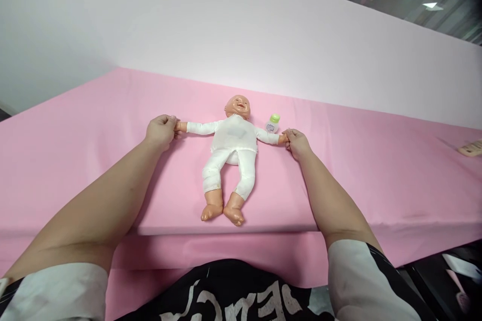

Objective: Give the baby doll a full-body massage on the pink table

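The left hand (pixel 161 131) is closed in a pinch grip on one small hand of the doll (pixel 231 153), and the right hand (pixel 296 142) is closed in the same way on the doll's other hand; both grips hold only the tiny hands at the fingertips, nothing else. Between the two grips the doll's arms are stretched out straight to both sides, so the body lies in the middle between the person's hands, a little nearer to the right one. The doll lies on its back on the desk (pixel 376 180), which is covered with a pink cloth, with its head toward the far edge and its bare feet almost at the near edge, in front of the person. It already wears a white suit that covers arms, body and legs; hands, feet and head are bare. As I judge it, the spreading of the arms is done and the doll is laid flat, while the legs are not touched and are slightly bent and apart. A small bottle (pixel 272 123) with a green cap stands just beside the doll's shoulder, near the right hand but apart from it, with its cap on. Far to the right edge of the desk lies a small pale thing (pixel 470 148) that I cannot identify.
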Tool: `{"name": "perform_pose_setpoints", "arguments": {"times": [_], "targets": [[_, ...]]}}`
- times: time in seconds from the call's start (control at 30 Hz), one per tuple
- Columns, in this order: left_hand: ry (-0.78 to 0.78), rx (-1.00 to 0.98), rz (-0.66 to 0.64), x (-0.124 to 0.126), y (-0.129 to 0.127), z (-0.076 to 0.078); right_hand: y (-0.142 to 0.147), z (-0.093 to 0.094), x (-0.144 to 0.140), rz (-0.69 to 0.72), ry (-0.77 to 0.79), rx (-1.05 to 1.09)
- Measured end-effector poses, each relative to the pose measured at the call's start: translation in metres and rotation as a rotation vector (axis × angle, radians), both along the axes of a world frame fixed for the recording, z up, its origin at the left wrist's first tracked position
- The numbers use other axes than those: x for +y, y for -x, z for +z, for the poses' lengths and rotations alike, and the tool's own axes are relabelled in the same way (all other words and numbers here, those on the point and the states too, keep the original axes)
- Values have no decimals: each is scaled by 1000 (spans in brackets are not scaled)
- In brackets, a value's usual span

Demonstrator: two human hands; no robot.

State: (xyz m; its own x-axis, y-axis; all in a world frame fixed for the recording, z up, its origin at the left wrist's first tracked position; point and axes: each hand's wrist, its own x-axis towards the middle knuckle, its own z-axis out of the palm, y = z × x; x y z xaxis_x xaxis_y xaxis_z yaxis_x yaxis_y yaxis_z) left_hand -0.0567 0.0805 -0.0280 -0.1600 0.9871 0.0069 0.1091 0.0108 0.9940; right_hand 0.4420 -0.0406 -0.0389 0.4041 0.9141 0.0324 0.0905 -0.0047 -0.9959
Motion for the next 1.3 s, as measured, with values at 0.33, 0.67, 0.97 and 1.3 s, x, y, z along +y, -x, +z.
{"name": "perform_pose_setpoints", "arguments": {"times": [0.33, 0.67, 0.97, 1.3], "targets": [[-4, -105, -34, 5, 0, -5, -1, 6, -1, 18, 29, 119], [-46, -38, -123, -3, 5, 0, -4, 7, -10, 191, 11, 60], [-50, -8, -70, 3, 3, -6, 3, 6, -5, 57, 20, -111], [0, -80, -110, 1, 4, 1, 5, 7, -2, -1, 18, -44]]}}
